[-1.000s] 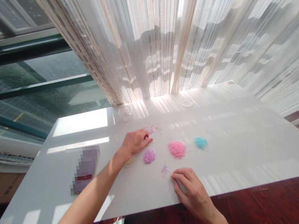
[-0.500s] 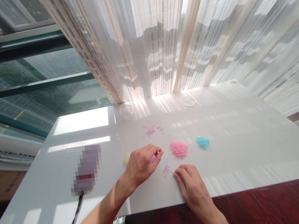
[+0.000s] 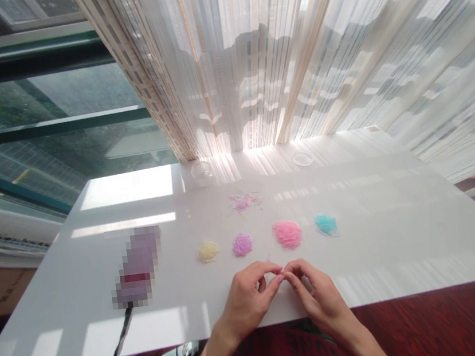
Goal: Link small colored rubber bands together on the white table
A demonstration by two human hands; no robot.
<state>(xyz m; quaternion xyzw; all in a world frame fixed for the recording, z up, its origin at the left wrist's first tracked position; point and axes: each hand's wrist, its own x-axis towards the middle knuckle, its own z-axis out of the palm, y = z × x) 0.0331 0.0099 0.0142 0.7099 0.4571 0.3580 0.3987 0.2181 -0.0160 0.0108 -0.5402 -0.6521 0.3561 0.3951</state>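
Note:
My left hand point(image 3: 251, 292) and my right hand point(image 3: 314, 287) meet near the table's front edge, thumbs and fingertips pinched together. Whatever lies between the fingertips is too small to make out. Just beyond them a few thin pale strands point(image 3: 268, 257) show, mostly hidden by my fingers. Farther back sits a row of small heaps of thin strands: a yellow heap point(image 3: 208, 251), a purple heap point(image 3: 242, 244), a pink heap point(image 3: 288, 234) and a blue heap point(image 3: 326, 224). Behind the row lies a loose mixed pile point(image 3: 244, 201) of pink, purple and pale strands.
Two clear round dishes or lids stand at the back of the white table point(image 3: 385, 252): one on the left point(image 3: 202, 172), one on the right point(image 3: 303, 159). A blurred-out purple object point(image 3: 138, 265) with a dark strap lies left. Sheer curtains point(image 3: 247, 84) hang behind.
My left hand has drawn back from the purple heap and come down to my right hand, uncovering the yellow and purple heaps. Both hands' fingertips now touch.

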